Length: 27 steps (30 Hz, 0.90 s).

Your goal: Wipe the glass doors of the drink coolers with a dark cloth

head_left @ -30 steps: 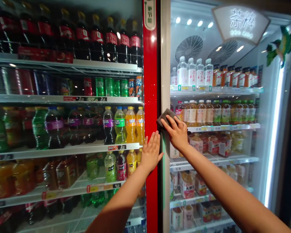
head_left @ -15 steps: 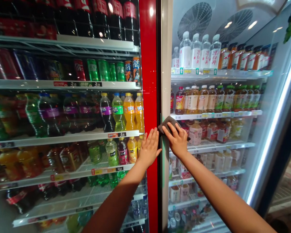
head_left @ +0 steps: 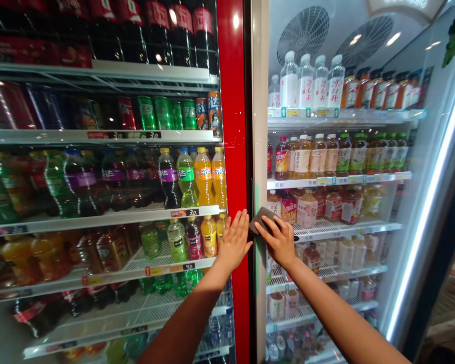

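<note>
My left hand (head_left: pixel 233 241) lies flat with its fingers stretched upward against the red door frame (head_left: pixel 234 126) of the left drinks fridge. Nothing is in it. Just to the right, my right hand (head_left: pixel 279 240) presses a dark grey cloth (head_left: pixel 261 216) onto the pale frame (head_left: pixel 260 101) of the right fridge, near the dark seam between the two. Its fingers are bent over the cloth, and part of the cloth is hidden beneath them. A short black piece sticks out beside the right wrist; I cannot make out what it is.
Behind glass on the left, shelves (head_left: pixel 197 212) hold soda bottles and cans. In the right fridge, water bottles (head_left: pixel 305 81) and tea bottles (head_left: pixel 318 154) stand in rows under round fan grilles (head_left: pixel 303 35). A bright light strip (head_left: pixel 420 222) runs down its right side.
My right hand has slid the grey cloth a little way down the pale frame. The left hand appears slightly lower in view and still lies flat on the red frame.
</note>
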Each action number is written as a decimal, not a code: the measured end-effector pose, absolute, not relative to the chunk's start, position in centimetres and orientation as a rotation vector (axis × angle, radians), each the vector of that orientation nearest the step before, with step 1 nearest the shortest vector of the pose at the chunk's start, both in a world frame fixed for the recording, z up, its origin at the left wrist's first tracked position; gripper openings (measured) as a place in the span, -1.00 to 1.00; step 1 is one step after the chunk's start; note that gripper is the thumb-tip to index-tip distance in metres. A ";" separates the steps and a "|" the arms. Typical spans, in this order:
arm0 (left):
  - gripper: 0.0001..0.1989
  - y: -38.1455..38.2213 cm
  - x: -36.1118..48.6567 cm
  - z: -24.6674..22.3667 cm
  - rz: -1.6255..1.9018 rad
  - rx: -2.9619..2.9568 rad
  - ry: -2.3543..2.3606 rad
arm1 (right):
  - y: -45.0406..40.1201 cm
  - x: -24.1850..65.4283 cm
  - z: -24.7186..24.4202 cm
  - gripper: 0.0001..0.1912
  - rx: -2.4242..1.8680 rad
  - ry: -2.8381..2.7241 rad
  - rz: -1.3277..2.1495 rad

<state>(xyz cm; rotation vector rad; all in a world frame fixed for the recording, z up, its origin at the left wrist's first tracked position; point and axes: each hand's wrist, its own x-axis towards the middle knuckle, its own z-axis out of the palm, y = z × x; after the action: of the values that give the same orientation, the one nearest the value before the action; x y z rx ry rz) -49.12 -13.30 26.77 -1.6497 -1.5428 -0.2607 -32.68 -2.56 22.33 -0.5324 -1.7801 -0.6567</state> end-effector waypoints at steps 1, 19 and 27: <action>0.01 -13.3 -49.3 27.1 -0.262 -1.637 -1.532 | -2.4 -32.8 23.5 -0.37 -0.536 -1.779 -0.662; -0.08 -10.9 -51.1 41.8 -0.313 -1.361 -1.244 | -0.2 -34.4 50.3 -0.35 -0.668 -1.707 -0.775; -0.14 -9.4 -50.8 48.0 -0.358 -1.278 -1.227 | 1.3 -34.8 59.8 -0.41 -0.627 -1.626 -0.714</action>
<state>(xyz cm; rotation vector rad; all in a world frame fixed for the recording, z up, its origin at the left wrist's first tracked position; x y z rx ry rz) -50.76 -9.35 48.05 -1.2776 -1.2266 -0.3584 -34.84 1.33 59.79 -0.6271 -1.6257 -0.7135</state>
